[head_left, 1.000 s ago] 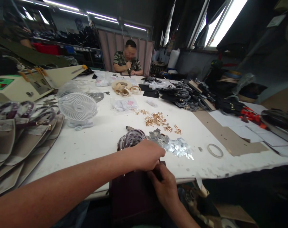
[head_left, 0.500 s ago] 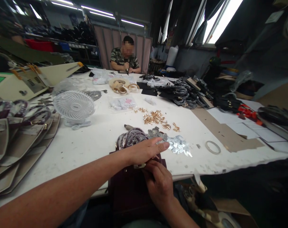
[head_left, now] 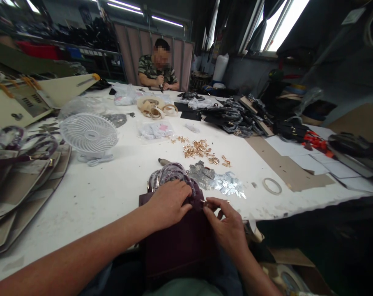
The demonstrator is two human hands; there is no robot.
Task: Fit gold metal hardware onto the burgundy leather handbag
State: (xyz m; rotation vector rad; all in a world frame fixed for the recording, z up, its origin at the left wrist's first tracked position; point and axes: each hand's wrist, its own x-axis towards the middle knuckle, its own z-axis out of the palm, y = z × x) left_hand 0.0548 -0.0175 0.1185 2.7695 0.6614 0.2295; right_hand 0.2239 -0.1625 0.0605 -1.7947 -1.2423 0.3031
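Note:
A dark maroon leather bag piece [head_left: 177, 246] hangs over the near edge of the white table [head_left: 112, 189] onto my lap. My left hand [head_left: 168, 203] presses down on its top edge with curled fingers, beside a bundle of wrapped handles [head_left: 171, 174]. My right hand [head_left: 226, 224] pinches a small gold metal fitting [head_left: 205, 202] at the bag's top corner. A heap of silver metal plates [head_left: 220, 183] lies just beyond my hands. Gold fittings [head_left: 200, 150] are scattered farther out.
A white desk fan [head_left: 88, 135] stands to the left, beside stacked beige bag panels [head_left: 20, 181]. A tape ring [head_left: 272, 186] and cardboard strip [head_left: 285, 166] lie to the right, black straps [head_left: 236, 119] behind. A person sits at the table's far end.
My left hand has drawn back from the silver plates and come down on the bag's top edge. My right hand has risen to the bag's corner with a gold fitting.

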